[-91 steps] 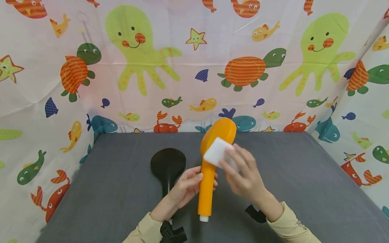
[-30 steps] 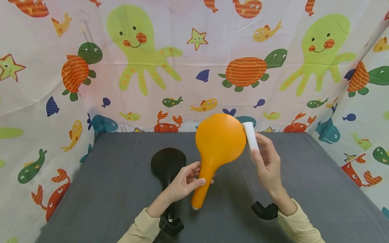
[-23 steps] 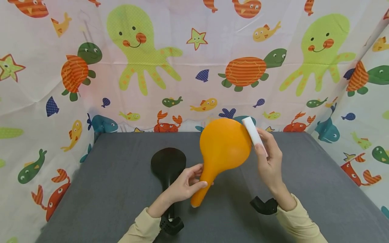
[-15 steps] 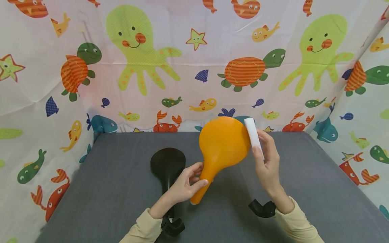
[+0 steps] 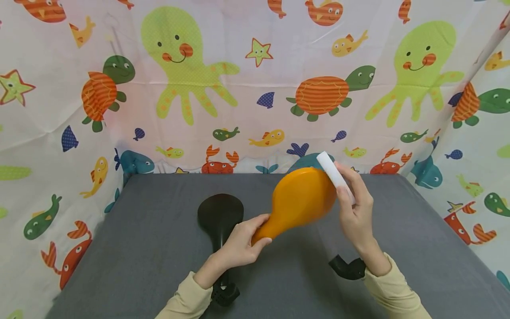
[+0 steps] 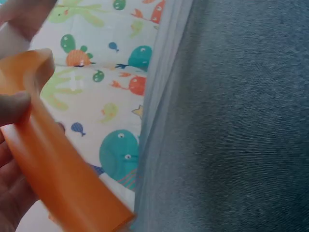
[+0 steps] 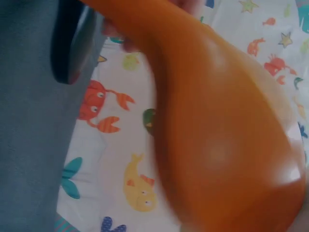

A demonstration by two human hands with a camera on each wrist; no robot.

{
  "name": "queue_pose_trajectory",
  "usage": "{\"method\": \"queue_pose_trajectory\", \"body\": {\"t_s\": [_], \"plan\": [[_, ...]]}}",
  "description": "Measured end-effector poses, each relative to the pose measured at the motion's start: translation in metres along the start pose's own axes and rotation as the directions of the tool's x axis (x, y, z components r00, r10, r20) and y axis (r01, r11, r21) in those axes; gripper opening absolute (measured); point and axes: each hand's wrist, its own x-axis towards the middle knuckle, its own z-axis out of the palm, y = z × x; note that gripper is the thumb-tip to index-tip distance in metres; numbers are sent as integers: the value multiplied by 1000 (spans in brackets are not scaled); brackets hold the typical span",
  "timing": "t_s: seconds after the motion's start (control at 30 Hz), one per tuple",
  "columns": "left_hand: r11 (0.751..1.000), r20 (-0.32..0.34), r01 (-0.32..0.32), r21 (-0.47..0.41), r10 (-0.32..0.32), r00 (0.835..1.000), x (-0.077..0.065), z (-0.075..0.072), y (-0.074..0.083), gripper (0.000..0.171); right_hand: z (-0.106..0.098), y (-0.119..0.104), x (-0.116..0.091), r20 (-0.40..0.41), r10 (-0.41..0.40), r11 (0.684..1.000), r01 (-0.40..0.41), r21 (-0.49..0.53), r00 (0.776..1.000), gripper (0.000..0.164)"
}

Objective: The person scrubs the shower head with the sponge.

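Observation:
An orange handheld shower head (image 5: pixel 300 197) is held up above the grey table, its round head tilted to the right. My left hand (image 5: pixel 243 243) grips its handle, thumb in front; the left wrist view shows the handle (image 6: pixel 63 169) lying across the fingers. My right hand (image 5: pixel 356 210) pinches a white sponge (image 5: pixel 334 173) between thumb and fingers, against the upper right rim of the round head. In the right wrist view the orange shower head (image 7: pixel 227 130) fills much of the picture and the sponge cannot be made out.
A black shower head (image 5: pixel 220 215) lies on the grey tabletop (image 5: pixel 159 248), left of the orange one, its handle partly behind my left forearm. A white curtain (image 5: pixel 223 57) printed with sea animals encloses the back and sides.
Earlier the orange shower head stood nearly upright, edge-on, with the sponge at its front. It has turned, then tipped over to the right, and the sponge has moved to its right rim.

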Motion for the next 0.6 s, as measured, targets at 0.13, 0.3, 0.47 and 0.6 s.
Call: {"method": "queue_pose_trajectory", "body": {"t_s": [0.13, 0.3, 0.47, 0.6], "plan": [[996, -52, -13, 93, 18, 998, 0, 3, 0, 43, -2, -4, 2, -9, -9, 999, 9, -35, 1000, 35], [993, -110, -23, 113, 36, 993, 0, 2, -2, 42, -8, 2, -13, -3, 145, 983, -144, -112, 989, 34], [982, -91, -28, 185, 46, 995, 0, 2, -3, 43, -10, 4, -17, 16, 200, 967, -195, -162, 980, 33], [948, -76, -49, 314, 77, 994, 2, 3, -2, 41, -6, 6, -12, 28, 29, 989, -25, -145, 999, 32]]}}
